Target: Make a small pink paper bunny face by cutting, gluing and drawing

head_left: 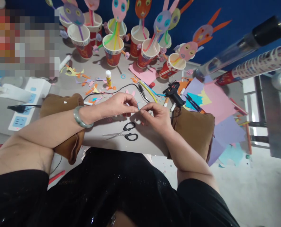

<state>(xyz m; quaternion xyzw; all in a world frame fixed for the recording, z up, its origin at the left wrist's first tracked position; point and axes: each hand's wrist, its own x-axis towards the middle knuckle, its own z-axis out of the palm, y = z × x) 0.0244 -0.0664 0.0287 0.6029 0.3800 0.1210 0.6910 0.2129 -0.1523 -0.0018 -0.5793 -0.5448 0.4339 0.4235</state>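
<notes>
My left hand (121,105) and my right hand (158,116) meet above the middle of the table, fingertips almost touching. Between them shows a thin, curled blue strip (138,106), pinched by thumb and finger on both sides. It is too small to tell what it is made of. Just below the hands lie scissors (123,134) with black handles, their blades spread a little and pointing left. A black glue gun (174,93) rests beyond my right hand, near some pliers (143,90). An upright yellow glue stick (108,78) stands behind my left hand.
Paper cups with paper animal heads, such as this red cup (113,55), line the back. Brown cushions (194,132) lie under both forearms. A white power strip (28,104) is at left, coloured paper (222,101) at right. Paper scraps and a black cable cross the table.
</notes>
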